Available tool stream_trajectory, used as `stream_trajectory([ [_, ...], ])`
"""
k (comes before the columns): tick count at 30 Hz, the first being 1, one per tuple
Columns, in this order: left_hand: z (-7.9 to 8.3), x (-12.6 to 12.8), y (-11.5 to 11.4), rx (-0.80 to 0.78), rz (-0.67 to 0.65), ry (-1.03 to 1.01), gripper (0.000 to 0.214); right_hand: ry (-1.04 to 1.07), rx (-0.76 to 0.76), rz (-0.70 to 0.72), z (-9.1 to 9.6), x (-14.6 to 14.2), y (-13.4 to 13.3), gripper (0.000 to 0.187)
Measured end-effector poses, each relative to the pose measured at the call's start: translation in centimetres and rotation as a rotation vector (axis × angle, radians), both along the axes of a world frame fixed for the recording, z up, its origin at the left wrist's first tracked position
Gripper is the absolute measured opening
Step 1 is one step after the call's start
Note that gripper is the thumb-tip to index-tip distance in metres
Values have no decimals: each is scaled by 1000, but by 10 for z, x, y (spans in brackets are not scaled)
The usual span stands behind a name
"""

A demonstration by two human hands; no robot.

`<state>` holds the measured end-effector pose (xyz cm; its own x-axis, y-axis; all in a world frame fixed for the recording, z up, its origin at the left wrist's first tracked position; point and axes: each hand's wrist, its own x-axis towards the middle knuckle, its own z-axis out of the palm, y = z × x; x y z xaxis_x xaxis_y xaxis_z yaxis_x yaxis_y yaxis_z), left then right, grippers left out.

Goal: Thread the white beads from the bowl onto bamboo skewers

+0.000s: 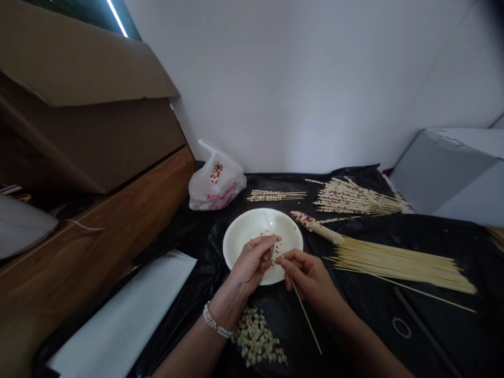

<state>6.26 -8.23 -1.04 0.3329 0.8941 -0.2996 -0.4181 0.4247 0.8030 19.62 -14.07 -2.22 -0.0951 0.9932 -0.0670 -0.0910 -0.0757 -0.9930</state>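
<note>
My right hand (305,270) pinches a thin bamboo skewer (306,317) between thumb and fingertips; its lower end slants down toward me. Close against it, my left hand (254,260) is closed, fingers curled, around pale and dark-red corn kernels (277,248) by the skewer's upper part. How the fingers grip them is partly hidden. Both hands are over the near side of a white bowl (231,231), which has some small pieces inside. Below my left wrist, a heap of pale corn kernels (260,338) lies on black plastic sheeting (315,336).
Right of the bowl lie a corn cob (315,226), bare skewers (401,262) and kernel-covered skewers (346,197). Another small threaded bundle (268,196) lies behind it, near a plastic bag (216,181). A cardboard box (90,136) stands left; a ring (401,327) lies right.
</note>
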Motion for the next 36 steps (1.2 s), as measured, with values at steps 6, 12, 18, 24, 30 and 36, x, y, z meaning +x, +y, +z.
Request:
stream_trajectory([
  [6,-2,0,1,15,-42,22,22,2,-5,-20,0,1,1,31],
  [12,0,-3,16,-331,185,-201,35,-2,-37,-28,1,1,1,33],
  [18,14,-13,10,-383,211,-235,60,11,-44,-25,1,0,1,33],
  [24,15,-13,17,-458,232,-275,55,11,-45,-10,-1,-2,1,33],
  [30,9,-12,24,-451,329,-348,36,20,-48,10,-1,-3,-1,32],
  [36,1,-14,28,-380,310,-301,28,10,-51,6,0,-3,-1,33],
])
